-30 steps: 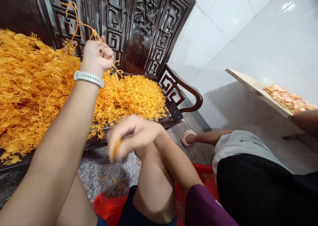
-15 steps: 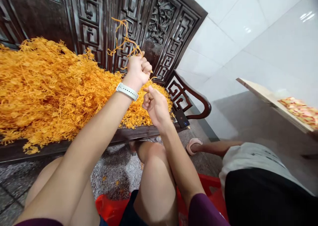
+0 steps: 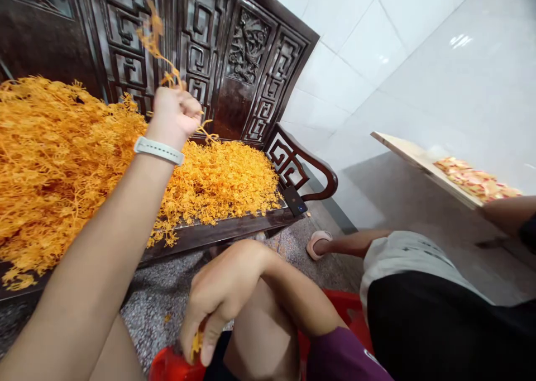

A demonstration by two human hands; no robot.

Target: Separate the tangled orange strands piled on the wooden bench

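My left hand (image 3: 178, 110), with a pale watch strap on its wrist, is closed around an orange branching stem (image 3: 157, 43). Part of the stem sticks up above the fist, and a thinner end pokes out on the right. My right hand (image 3: 228, 289) hangs low over my lap, fingers pointing down. Between its thumb and fingers shows a small orange piece (image 3: 196, 342), mostly hidden. Behind my left forearm, a large heap of similar orange stems (image 3: 67, 163) covers the bench seat, with a lower pile of orange pieces (image 3: 234, 174) to the right.
The dark carved wooden bench (image 3: 238, 110) has a curved armrest (image 3: 326, 182); a phone (image 3: 295, 200) lies beside it. Red plastic (image 3: 176, 364) shows below my right hand. To the right sits another person (image 3: 419, 308), near a board (image 3: 422, 160) bearing a pink and yellow pile (image 3: 473, 177).
My right hand has come away from my left hand and dropped to my lap with an orange piece. My left hand has shifted left in view, still gripping the stem.
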